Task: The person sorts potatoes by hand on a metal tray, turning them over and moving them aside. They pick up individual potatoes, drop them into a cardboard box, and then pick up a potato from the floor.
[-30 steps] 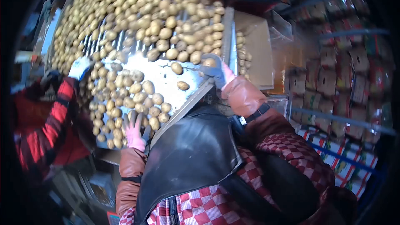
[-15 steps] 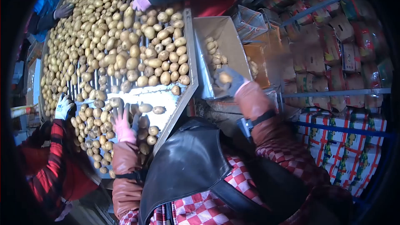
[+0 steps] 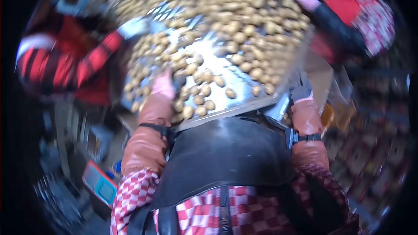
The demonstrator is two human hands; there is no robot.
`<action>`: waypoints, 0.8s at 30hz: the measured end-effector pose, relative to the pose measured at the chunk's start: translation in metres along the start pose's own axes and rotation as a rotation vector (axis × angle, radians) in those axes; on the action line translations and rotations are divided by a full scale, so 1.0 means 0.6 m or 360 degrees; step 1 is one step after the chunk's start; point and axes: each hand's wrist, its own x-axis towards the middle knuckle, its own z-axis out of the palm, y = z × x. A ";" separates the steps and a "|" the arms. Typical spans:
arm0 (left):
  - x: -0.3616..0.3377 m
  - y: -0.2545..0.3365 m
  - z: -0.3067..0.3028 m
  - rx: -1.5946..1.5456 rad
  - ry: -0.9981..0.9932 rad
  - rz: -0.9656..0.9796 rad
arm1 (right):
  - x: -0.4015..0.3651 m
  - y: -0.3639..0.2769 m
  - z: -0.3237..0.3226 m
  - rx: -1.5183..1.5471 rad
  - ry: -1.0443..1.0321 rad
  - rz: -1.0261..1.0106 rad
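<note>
Loose potatoes [image 3: 206,89] lie on a shiny metal sorting table [image 3: 224,70]. Among those at the near left is my left hand [image 3: 164,83], in a pink and dark glove; its fingers are blurred and partly lost between the potatoes. My right hand [image 3: 300,88], gloved in grey, is over the cardboard box [image 3: 320,72] beside the table's right edge. Its fingers look stretched out, and I see no potato in them. My right forearm hides much of the box's inside.
A co-worker's plaid sleeve [image 3: 93,63] reaches in from the left. Another person's pink-gloved hand [image 3: 308,1] is over the potatoes at the far right. The metal rim [image 3: 226,109] runs just before my apron [image 3: 226,148]. Blurred stacked boxes [image 3: 370,148] stand at right.
The view has swung left. My right hand held a potato over the box; now that potato is gone from it. My left hand stays among the potatoes.
</note>
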 end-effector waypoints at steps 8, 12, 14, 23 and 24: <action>-0.189 -0.052 -0.017 -0.0220 0.0068 0.0041 | -0.031 -0.067 0.298 -0.0328 -0.0702 0.0713; -0.199 -0.009 -0.030 -0.0045 0.0074 -0.0034 | -0.029 -0.049 0.412 -0.1391 -0.0846 0.0012; -0.212 0.001 -0.041 -0.0079 -0.0111 0.0377 | 0.015 0.004 0.446 -0.1494 -0.1047 -0.0667; -0.258 -0.059 -0.010 -0.0529 0.0056 0.0225 | -0.041 0.032 0.567 -0.2348 -0.1176 -0.1457; -0.267 -0.068 -0.017 -0.0526 0.0050 0.0208 | -0.045 0.058 0.565 -0.2446 -0.1154 -0.1789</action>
